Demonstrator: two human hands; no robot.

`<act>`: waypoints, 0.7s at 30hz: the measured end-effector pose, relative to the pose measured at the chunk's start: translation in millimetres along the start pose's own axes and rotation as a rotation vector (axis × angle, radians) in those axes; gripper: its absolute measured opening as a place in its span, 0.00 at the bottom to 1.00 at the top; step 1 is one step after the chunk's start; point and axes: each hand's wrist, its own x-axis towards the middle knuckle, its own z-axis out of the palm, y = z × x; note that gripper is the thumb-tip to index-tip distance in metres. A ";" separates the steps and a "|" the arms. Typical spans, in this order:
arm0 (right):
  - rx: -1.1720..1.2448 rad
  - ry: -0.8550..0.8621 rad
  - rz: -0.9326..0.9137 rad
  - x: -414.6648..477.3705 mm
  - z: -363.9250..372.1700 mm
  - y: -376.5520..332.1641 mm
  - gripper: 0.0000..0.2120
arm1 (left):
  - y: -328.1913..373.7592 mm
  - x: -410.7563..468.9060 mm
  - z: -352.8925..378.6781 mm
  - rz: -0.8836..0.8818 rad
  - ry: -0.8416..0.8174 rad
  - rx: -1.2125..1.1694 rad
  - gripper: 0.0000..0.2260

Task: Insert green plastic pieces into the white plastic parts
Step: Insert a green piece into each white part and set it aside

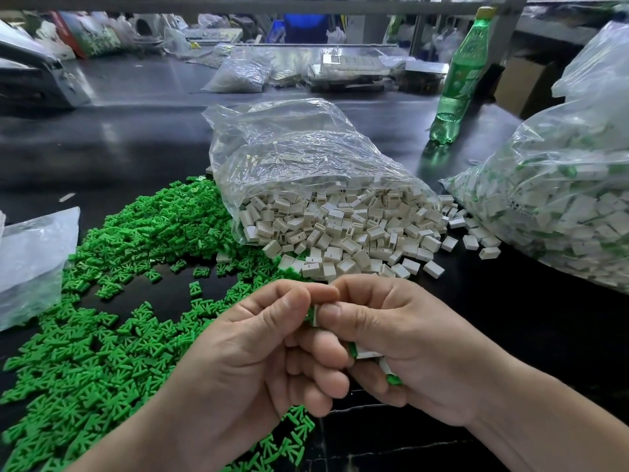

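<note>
While my two hands meet over the near edge of the black table, my right hand pinches one white part between thumb and forefinger. My left hand, fingers curled, pinches one green piece tight against that part's side. How far in it sits, I cannot tell. Tucked under my right fingers are two more fitted parts, white with green showing at their ends.

To the left, a loose heap of green pieces spreads to the table's near-left corner, far too many to count. Mid-table, one clear bag lies on its side, spilling a pile of white parts that touches the green heap. A second bag at the right edge holds white parts with green in them. A third bag sits at the left edge. One green bottle stands upright behind, between the first two bags.
</note>
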 end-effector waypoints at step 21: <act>0.068 -0.018 -0.074 -2.2 10.5 -2.8 0.05 | -10.0 3.5 -1.6 0.160 -0.098 -0.011 0.08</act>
